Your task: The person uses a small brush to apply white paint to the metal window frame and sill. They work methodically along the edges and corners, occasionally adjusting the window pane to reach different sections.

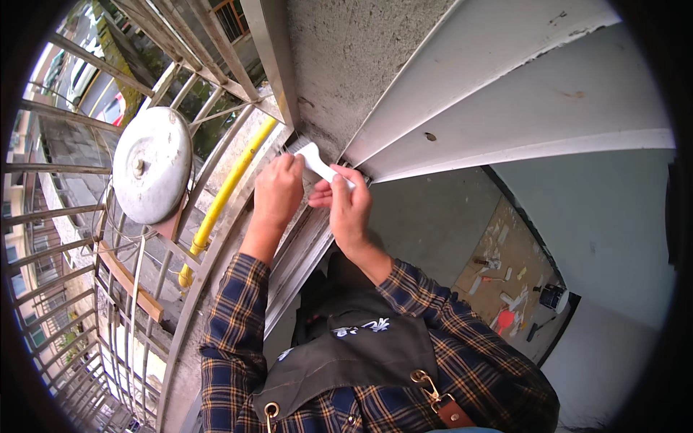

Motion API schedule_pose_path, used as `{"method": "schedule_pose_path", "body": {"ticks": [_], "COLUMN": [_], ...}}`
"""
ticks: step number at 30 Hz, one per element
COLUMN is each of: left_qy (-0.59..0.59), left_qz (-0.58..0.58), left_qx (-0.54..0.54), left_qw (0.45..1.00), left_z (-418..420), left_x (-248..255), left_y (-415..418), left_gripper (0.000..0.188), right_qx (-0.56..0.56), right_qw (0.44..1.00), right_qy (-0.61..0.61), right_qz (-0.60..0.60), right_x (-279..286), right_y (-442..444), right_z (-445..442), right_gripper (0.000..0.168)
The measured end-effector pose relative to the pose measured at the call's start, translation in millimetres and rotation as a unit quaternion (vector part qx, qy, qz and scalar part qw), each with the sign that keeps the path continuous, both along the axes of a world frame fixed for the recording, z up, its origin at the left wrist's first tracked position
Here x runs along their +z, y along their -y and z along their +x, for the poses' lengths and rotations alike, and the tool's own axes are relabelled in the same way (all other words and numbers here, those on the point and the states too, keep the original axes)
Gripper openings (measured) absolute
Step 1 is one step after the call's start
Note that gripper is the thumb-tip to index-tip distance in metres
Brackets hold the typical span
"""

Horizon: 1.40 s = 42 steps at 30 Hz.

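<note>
A white-handled brush [319, 164] with pale bristles is held by the end of its handle in my right hand [349, 208], between thumb and forefinger, the other fingers loosely curled. Its bristle end points away from me, toward the corner of the window opening. My left hand [279, 187] is curled beside the brush head, fingertips close against the bristle edge. Whether something thin is pinched in it is hidden. Under the hands runs the metal window track [303, 254], next to a rough concrete wall face [352, 59].
To the left are a metal window cage [59, 216], a round white lid-like disc [151, 165], a yellow pipe [233, 181] and a wooden strip [130, 281]. White frame panels [487, 97] rise at right. On the floor, a board [482, 260] bears scattered tools beside a dark bucket [553, 297].
</note>
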<state>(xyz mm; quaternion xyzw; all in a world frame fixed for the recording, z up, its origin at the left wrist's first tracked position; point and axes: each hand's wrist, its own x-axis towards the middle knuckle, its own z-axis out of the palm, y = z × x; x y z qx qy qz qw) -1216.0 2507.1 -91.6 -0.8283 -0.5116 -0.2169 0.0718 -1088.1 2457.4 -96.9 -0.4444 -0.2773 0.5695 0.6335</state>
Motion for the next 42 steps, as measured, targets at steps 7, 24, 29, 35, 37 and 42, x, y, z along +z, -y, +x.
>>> {"method": "schedule_pose_path", "body": {"ticks": [7,24,29,35,37,42], "left_qy": [0.009,-0.003,-0.047,0.008,-0.002,-0.011], "left_qz": [0.008,0.005,-0.076,0.027,-0.007,-0.005], "left_qx": [0.012,0.011,0.067,0.027,0.05,-0.012], "left_qw": [1.0,1.0,0.994,0.999,0.999,1.0], "left_z": [3,12,0,6,0,2], "left_x": [8,14,12,19,13,32], "left_y": [-9,-11,-3,-10,-13,-6], "left_gripper": [0.02,0.015,0.011,0.007,0.007,0.009], "right_qx": [-0.008,-0.028,0.052,-0.028,0.007,-0.005], "right_qw": [1.0,0.999,0.998,0.998,0.999,0.997], "right_qy": [-0.001,-0.016,0.035,-0.012,0.012,0.026], "right_qz": [0.012,0.029,0.014,0.046,0.052,0.067], "right_x": [8,3,1,4,5,16], "right_y": [-8,4,4,-2,-2,7], "right_z": [-5,-4,0,-16,-15,3], "right_gripper": [0.032,0.03,0.029,0.029,0.028,0.029]}}
